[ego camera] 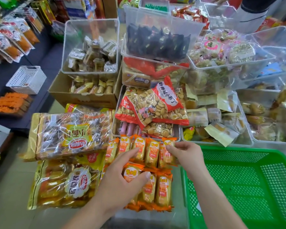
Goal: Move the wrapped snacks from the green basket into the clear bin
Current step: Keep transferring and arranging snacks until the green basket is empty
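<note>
Several orange-wrapped snacks [152,152] stand in two rows inside a clear bin [177,210] in front of me. My left hand [122,180] grips one orange snack [130,172] in the near row, thumb across its front. My right hand [183,151] pinches the top of another orange snack [168,142] at the right end of the far row. The green basket [248,184] sits to the right of the bin; its mesh floor shows with no snacks in the visible part.
Large golden bags of cakes [68,134] lie left of the bin. Red biscuit bags [152,104] fill a tray just beyond. Clear tubs [89,47] of wrapped sweets, a cardboard box [82,95] and a white basket [26,80] crowd the far side.
</note>
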